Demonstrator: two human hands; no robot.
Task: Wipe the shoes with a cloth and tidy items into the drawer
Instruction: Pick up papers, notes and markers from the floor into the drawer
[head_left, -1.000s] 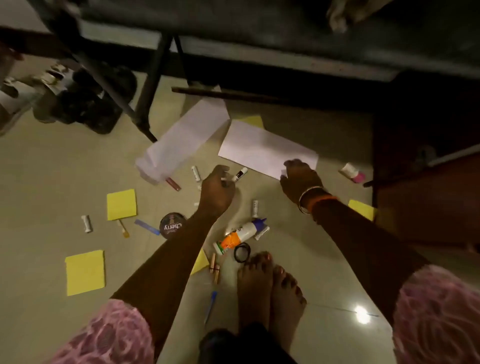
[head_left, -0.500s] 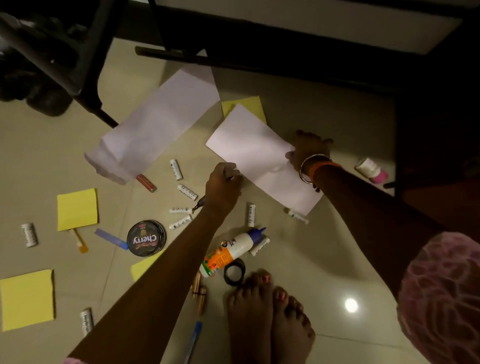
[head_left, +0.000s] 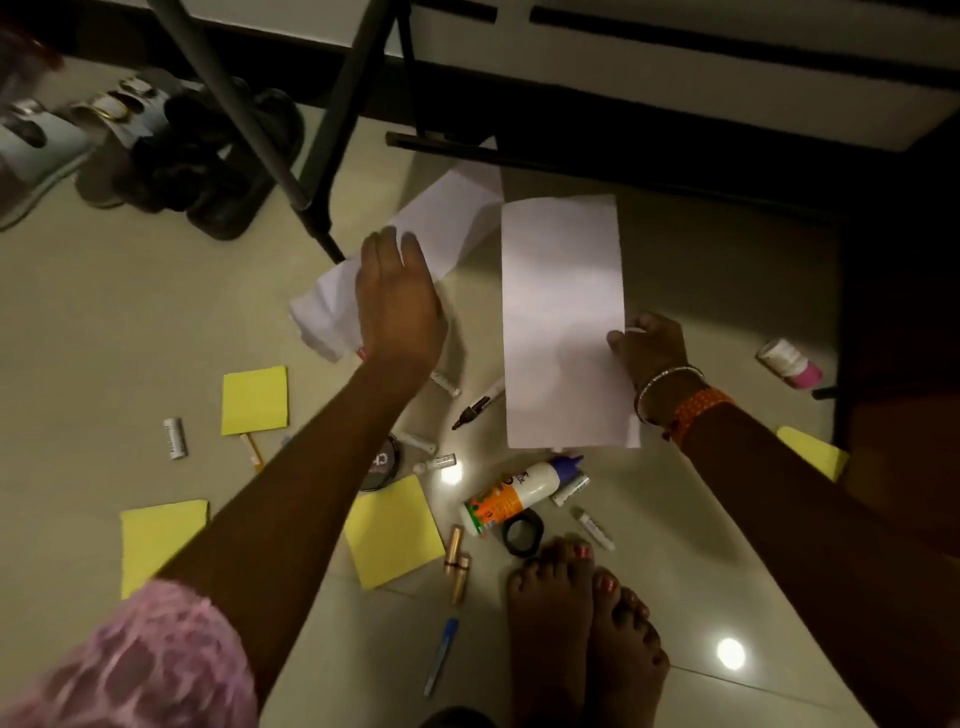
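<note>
Paper sheet (head_left: 563, 322) lengthwise away, pinched by right hand (head_left: 649, 348); left hand (head_left: 400, 301) flat, holding nothing.

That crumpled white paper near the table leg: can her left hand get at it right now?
Probably yes. The left hand hangs open right above the crumpled white paper, nothing between them; the table leg stands just behind it.

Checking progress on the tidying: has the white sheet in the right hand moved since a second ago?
Yes. The white sheet, pinched by the right hand, has swung from slanting to upright. Its near end now reaches the glue bottle, covering the small tube that lay between them.
</note>
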